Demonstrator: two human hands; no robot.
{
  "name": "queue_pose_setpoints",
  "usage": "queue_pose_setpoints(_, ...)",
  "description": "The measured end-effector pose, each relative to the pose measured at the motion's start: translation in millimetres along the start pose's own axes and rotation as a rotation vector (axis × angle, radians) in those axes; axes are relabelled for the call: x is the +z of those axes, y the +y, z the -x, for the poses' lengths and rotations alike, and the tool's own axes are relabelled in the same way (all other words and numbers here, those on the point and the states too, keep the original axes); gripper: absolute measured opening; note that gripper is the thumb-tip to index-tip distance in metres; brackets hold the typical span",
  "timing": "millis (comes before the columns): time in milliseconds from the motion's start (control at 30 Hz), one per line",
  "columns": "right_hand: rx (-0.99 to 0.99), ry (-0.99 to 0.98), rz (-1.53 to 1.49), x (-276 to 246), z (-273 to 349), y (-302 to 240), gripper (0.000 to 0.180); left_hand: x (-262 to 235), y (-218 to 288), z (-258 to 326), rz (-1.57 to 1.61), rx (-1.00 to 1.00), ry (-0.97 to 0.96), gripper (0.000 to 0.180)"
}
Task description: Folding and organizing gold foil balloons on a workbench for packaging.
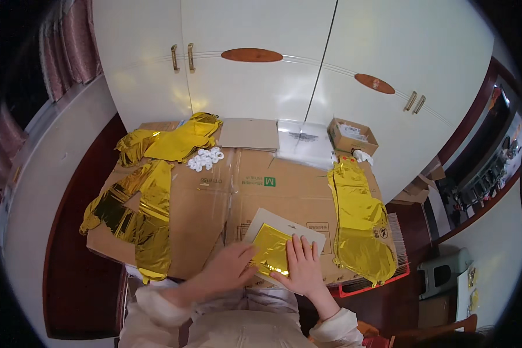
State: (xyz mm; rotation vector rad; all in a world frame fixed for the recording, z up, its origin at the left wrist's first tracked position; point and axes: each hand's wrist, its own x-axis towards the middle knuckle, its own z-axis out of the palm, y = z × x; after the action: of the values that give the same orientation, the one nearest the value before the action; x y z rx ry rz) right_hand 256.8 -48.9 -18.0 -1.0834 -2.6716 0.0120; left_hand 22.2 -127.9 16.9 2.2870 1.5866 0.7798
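While both of my palms press down, the small folded square of gold foil [271, 250] lies flat on a pale card sheet [307, 232], which in turn rests on the flattened brown cardboard [214, 197] covering the tabletop just in front of me. My left hand [233, 265] lies on the near left corner of the foil with its fingers stretched out and flat, holding nothing; my right hand [303, 267] rests on the foil's right edge, fingers together and pointing away from me, likewise pinching nothing. Judging by how compact and neat the foil is, I would say this piece is folded down nearly as far as it will go, and is only being smoothed. Much seems left: beyond my right hand a long unfolded gold foil balloon [359, 223] lies stretched out, beyond my left hand another crumpled one [136, 217] sprawls across the cardboard, and farther off on that side a third heap of gold foil [174, 142] sits next to a cluster of small white rings [205, 158]. Far ahead, near the white cupboard doors [261, 69], I see a flat grey card [249, 133], clear plastic bags [304, 142] and a small open carton [352, 135].
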Motion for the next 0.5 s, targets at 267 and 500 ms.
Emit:
queue_pose_setpoints(267, 0.025, -0.025, 0.031, -1.0, 8.7, -18.6, 0.093, 84.1, 44.2, 73.2, 1.565, -0.897, -0.037, 0.039)
queue_pose_setpoints(500, 0.02, -0.013, -0.053, -4.7, 21.3, -28.1, 0.077, 119.2, 58.1, 55.3, 1.769, -1.038, 0.131, 0.037)
